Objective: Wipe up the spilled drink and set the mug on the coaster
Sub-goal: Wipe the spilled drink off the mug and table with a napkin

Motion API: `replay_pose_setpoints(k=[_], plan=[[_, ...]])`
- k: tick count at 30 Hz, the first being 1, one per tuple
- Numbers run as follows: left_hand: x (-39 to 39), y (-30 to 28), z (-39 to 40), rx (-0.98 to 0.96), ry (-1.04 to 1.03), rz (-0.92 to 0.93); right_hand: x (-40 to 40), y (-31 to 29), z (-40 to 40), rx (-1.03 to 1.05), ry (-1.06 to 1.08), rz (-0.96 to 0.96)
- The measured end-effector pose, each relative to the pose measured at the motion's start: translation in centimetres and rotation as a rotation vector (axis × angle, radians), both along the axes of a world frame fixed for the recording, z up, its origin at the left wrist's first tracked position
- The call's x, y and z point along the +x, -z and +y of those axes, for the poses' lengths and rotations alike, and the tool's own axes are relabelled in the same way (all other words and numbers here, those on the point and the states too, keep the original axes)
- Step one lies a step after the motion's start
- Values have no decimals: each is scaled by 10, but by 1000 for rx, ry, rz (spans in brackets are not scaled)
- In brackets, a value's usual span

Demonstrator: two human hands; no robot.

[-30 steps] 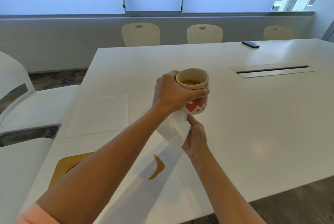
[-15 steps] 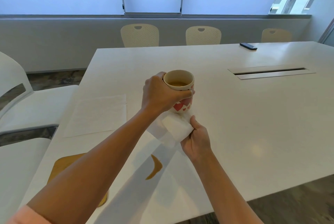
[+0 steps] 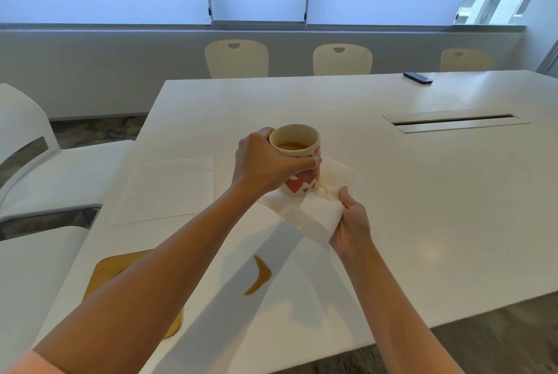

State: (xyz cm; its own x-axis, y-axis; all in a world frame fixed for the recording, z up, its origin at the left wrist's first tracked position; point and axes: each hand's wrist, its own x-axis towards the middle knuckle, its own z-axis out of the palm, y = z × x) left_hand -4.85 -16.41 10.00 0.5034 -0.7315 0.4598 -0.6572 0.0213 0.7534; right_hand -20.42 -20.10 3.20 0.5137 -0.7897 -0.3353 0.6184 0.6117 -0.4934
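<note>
1. Your coaster point(image 3: 114, 271) sits near the left edge of the worktop point(image 3: 422, 192).
2. Your left hand point(image 3: 265, 165) grips the mug point(image 3: 297, 159); keep it level.
3. The spill point(image 3: 258, 278) lies near you, unwiped.
4. Your right hand point(image 3: 351, 219) clutches the napkin point(image 3: 320, 210); dab under the base.

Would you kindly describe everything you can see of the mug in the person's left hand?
The mug is a cream, ceramic-looking cup with red and pink hearts on its lower wall. It stands upright and open-topped, with brown drink low inside. The left hand wraps its side, hiding any handle. Its base sits against a white paper towel, faintly stained, which the right hand pinches. It is over the white table, away from the coaster.
</note>
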Motion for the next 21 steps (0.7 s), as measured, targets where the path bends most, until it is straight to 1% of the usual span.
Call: replay_pose_setpoints(k=[8,11,16,19,21], plan=[[-3,5,7,28,53,4,-8,0,-16,-47,-46,35],[-2,4,10,46,67,11,-9,0,-20,-41,-72,15],[2,10,15,72,60,-17,-15,-4,-34,-65,87,-75],[7,15,17,76,38,7,-18,-3,-43,-89,146,-55],[10,16,19,78,20,17,-20,1,-47,-95,149,-15]])
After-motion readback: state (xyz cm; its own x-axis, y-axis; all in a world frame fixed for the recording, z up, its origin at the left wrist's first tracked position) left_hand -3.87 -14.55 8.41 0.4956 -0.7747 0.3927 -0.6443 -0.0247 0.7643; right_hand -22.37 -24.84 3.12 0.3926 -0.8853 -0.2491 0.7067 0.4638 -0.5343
